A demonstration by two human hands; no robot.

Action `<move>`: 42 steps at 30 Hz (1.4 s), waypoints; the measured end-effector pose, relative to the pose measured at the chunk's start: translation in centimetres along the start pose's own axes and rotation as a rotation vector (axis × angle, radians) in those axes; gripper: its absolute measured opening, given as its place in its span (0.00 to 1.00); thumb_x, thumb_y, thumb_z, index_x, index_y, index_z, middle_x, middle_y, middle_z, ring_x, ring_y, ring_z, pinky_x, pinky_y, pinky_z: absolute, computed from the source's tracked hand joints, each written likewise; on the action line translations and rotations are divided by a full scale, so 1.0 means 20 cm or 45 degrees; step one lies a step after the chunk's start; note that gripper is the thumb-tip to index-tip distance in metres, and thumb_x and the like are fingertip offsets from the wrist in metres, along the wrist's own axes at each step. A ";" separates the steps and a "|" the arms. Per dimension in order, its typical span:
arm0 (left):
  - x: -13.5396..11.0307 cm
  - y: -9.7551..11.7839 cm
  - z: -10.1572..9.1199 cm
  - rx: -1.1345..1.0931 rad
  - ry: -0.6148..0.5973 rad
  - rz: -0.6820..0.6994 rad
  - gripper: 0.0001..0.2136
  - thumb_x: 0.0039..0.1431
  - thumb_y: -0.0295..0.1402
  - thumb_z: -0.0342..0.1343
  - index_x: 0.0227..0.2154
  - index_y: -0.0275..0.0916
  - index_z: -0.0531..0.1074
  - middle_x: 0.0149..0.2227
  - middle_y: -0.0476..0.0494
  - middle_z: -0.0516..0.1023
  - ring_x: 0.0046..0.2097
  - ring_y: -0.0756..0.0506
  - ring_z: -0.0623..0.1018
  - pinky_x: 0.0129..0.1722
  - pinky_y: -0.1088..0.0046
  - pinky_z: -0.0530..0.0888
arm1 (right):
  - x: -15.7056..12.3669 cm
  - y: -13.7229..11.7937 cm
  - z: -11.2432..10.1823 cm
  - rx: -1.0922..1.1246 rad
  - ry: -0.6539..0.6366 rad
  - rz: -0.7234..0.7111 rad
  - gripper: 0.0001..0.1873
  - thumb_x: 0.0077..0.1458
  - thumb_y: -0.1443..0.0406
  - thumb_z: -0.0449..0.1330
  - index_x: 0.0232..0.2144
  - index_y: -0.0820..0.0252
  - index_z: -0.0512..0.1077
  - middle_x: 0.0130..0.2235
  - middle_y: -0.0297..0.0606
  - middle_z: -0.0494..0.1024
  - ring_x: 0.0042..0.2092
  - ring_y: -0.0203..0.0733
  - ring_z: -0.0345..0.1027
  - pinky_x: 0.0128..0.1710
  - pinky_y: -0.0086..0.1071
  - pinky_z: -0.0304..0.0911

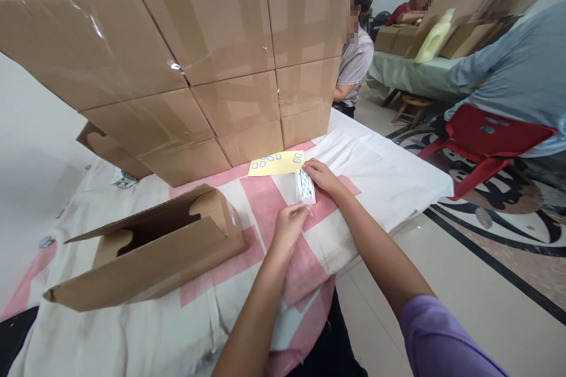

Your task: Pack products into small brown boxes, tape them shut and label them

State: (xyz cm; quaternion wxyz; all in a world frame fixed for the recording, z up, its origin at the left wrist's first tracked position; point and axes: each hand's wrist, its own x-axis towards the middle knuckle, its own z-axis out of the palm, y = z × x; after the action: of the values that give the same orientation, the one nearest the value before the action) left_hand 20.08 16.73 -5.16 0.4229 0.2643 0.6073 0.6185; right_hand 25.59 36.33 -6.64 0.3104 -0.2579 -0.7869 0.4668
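Between my two hands is a small flat white packet [305,186] with a green and blue patterned face. My left hand [289,222] pinches its near end between thumb and fingers. At the far right corner, my right hand [322,175] grips it with bent fingers. Just behind the packet lies a yellow sheet [278,164] bearing several small white labels with dark outlines, some of them grouped at its left and a couple at its right. What is inside the packet I cannot make out.
An open cardboard box [177,259] stands on the pink and white cloth [260,200] at left. Behind rises a wall of taped cardboard [234,29]. People sit beyond it and at right, near a red chair [490,135] and a pale yellow bottle [434,38].
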 end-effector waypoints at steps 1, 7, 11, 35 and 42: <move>0.01 0.00 0.00 0.001 -0.002 -0.006 0.10 0.50 0.39 0.64 0.29 0.36 0.81 0.32 0.41 0.84 0.44 0.41 0.80 0.49 0.66 0.70 | 0.00 0.00 0.00 0.002 0.022 0.013 0.17 0.61 0.57 0.55 0.23 0.59 0.69 0.35 0.35 0.66 0.38 0.41 0.64 0.44 0.36 0.60; 0.05 -0.03 0.01 0.008 0.065 -0.042 0.18 0.48 0.36 0.66 0.42 0.39 0.71 0.28 0.45 0.83 0.37 0.44 0.82 0.44 0.67 0.72 | 0.01 0.01 0.02 0.042 0.075 0.031 0.17 0.58 0.55 0.55 0.23 0.58 0.68 0.33 0.34 0.67 0.36 0.41 0.62 0.41 0.36 0.59; 0.06 -0.04 0.01 0.024 0.096 0.011 0.20 0.49 0.37 0.66 0.40 0.44 0.62 0.28 0.48 0.83 0.33 0.47 0.81 0.38 0.71 0.71 | 0.01 0.00 0.04 -0.018 0.119 0.052 0.18 0.59 0.54 0.53 0.21 0.57 0.64 0.30 0.34 0.68 0.35 0.42 0.62 0.39 0.36 0.58; 0.07 -0.07 0.01 0.090 0.099 0.060 0.16 0.54 0.38 0.62 0.40 0.44 0.61 0.29 0.48 0.83 0.32 0.47 0.81 0.34 0.73 0.70 | -0.02 -0.03 -0.04 -0.025 -0.079 -0.043 0.16 0.50 0.55 0.66 0.38 0.56 0.72 0.39 0.34 0.71 0.35 0.39 0.64 0.37 0.33 0.60; 0.09 -0.06 0.01 0.020 0.122 0.093 0.16 0.54 0.36 0.61 0.40 0.45 0.60 0.31 0.47 0.84 0.35 0.45 0.83 0.38 0.70 0.74 | -0.02 -0.04 -0.01 0.077 0.031 0.046 0.15 0.56 0.54 0.61 0.41 0.55 0.70 0.34 0.31 0.70 0.30 0.38 0.65 0.31 0.32 0.61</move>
State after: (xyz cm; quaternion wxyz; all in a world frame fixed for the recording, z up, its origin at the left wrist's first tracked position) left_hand 19.59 18.27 -6.55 0.3683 0.2598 0.6217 0.6406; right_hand 25.86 35.75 -5.92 0.3190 -0.2681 -0.7640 0.4926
